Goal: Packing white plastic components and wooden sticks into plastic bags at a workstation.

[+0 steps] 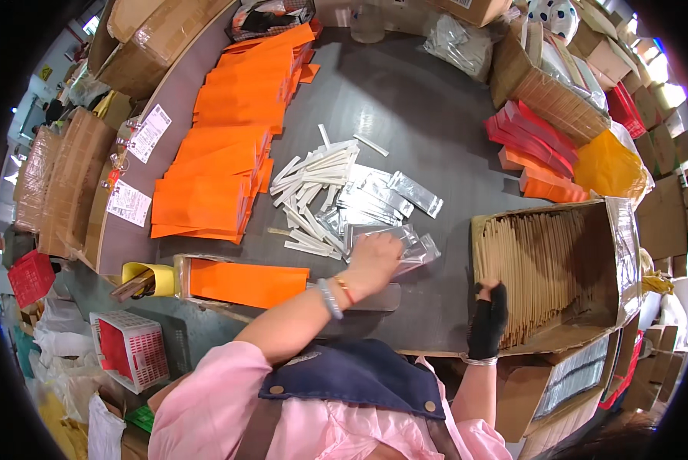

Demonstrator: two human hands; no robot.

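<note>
My left hand (374,262), bare with a bracelet at the wrist, reaches across to a pile of silver and clear packets (371,198). Its fingers are bunched down onto a clear plastic packet (422,253) at the pile's near edge. A heap of slim white sticks (313,184) lies against the packets on the left. My right hand (487,318), in a black fingerless glove, is at the near left edge of a cardboard box (618,253). Upright tan flat pieces (535,264) fill that box in a tight row. Its bent fingertips touch the leftmost ones; what they grip is too small to tell.
Overlapping stacks of orange sleeves (213,176) line the table's left side. An open box holding orange sleeves (248,282) and a yellow container (148,279) sit at the near left. Red sleeves (532,138) lie at the right, near a larger carton (547,88). A clear jar (367,24) stands far back.
</note>
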